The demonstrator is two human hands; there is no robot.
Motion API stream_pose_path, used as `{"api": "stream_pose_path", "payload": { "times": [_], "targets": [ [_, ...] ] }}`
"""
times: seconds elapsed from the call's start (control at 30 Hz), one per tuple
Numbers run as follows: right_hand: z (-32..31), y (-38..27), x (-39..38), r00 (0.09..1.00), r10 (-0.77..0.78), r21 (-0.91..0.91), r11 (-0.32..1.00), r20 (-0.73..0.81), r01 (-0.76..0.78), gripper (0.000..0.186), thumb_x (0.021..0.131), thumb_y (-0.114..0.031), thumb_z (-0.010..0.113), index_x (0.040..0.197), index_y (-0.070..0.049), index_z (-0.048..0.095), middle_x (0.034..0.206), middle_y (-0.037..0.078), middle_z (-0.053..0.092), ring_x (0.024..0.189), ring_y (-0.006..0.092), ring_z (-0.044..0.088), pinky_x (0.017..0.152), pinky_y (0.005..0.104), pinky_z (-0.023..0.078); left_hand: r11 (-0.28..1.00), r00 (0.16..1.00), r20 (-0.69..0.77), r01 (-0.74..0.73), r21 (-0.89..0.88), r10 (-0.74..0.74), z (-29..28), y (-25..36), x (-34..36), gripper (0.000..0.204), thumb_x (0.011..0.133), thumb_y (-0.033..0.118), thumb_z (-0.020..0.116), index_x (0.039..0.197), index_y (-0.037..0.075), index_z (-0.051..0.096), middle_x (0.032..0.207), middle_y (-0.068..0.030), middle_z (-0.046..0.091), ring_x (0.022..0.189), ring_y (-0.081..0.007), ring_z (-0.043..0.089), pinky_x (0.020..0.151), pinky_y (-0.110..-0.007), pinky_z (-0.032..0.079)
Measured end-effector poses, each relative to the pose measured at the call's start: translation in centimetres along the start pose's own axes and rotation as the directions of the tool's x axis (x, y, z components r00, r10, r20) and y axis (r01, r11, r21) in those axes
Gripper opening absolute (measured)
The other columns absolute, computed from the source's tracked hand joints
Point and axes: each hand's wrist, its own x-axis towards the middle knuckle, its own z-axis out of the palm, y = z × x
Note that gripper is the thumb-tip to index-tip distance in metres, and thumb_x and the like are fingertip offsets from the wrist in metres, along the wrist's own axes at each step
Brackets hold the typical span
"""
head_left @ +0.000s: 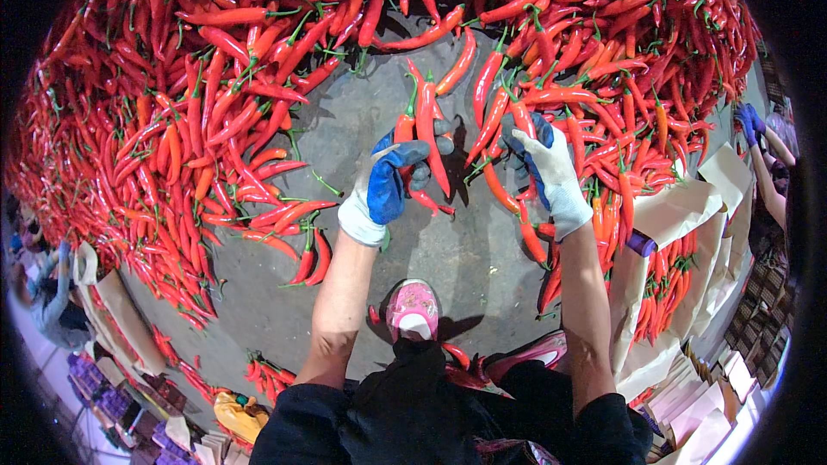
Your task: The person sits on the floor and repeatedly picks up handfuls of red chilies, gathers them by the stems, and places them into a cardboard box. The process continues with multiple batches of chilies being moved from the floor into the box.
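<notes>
My left hand (385, 182), in a blue and white work glove, is closed around a few red chili peppers (427, 125). Their green stems point away from me, and one tip hangs below the fingers. To its right, my right hand (549, 164), gloved the same way, has its fingers curled round a red chili pepper (522, 115). More loose chili peppers (491, 125) lie just beside and under that hand. Between the two hands a strip of grey floor (469, 241) shows.
A large heap of red chili peppers (172, 112) curves around the far side and both flanks. At right stands an open paper-lined box (680, 215) holding chili peppers. A pink shoe (413, 310) is below my hands. Other people's gloved hands (749, 120) show at the right edge.
</notes>
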Motion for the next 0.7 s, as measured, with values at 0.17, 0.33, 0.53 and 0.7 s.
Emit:
{"api": "stream_pose_path", "payload": {
  "times": [0.17,0.33,0.53,0.7],
  "targets": [
    [0.2,2.0,-0.5,0.993,0.093,0.199,0.974,0.069,-0.105,0.020,0.087,-0.014,0.062,0.104,-0.003,0.061,0.079,0.005,0.066,0.053,0.0096,0.054,0.046,0.0240,0.043,0.999,1.000,0.009,0.013,-0.031,-0.013,0.1,-0.2,-0.9,0.032,0.091,0.026,0.053,0.112,0.003,0.059,0.092,-0.0056,0.067,0.063,-0.0075,0.052,0.055,-0.022,0.039],
    [-0.1,3.0,-0.5,0.996,0.071,0.177,0.981,0.054,-0.079,0.024,0.091,-0.014,0.055,0.111,-0.002,0.059,0.082,0.004,0.065,0.058,0.0092,0.055,0.049,0.0230,0.043,0.985,0.996,-0.093,0.019,0.174,-0.002,-0.1,-0.6,-1.9,0.027,0.091,0.023,0.056,0.106,0.002,0.063,0.086,-0.0045,0.067,0.059,-0.0070,0.052,0.050,-0.021,0.037],
    [-1.1,3.5,-1.3,0.997,0.071,0.308,0.949,0.011,-0.071,0.024,0.090,-0.015,0.057,0.111,-0.003,0.059,0.080,0.003,0.064,0.060,0.0087,0.056,0.048,0.0223,0.043,0.935,0.999,-0.045,0.030,0.352,-0.015,2.1,-2.7,-3.4,0.024,0.083,0.025,0.068,0.094,0.003,0.066,0.076,-0.0051,0.067,0.061,-0.0056,0.056,0.051,-0.020,0.039],
    [-3.5,4.2,-1.5,0.992,0.062,0.270,0.962,-0.109,-0.031,0.027,0.090,-0.020,0.057,0.113,-0.004,0.060,0.087,0.005,0.067,0.061,0.0085,0.056,0.052,0.0234,0.045,0.335,0.953,0.237,-0.290,0.896,0.191,2.7,-4.8,-5.5,0.046,0.068,0.035,0.076,0.098,0.003,0.064,0.090,-0.0167,0.066,0.082,-0.0368,0.062,0.071,-0.042,0.048]
  ]
}}
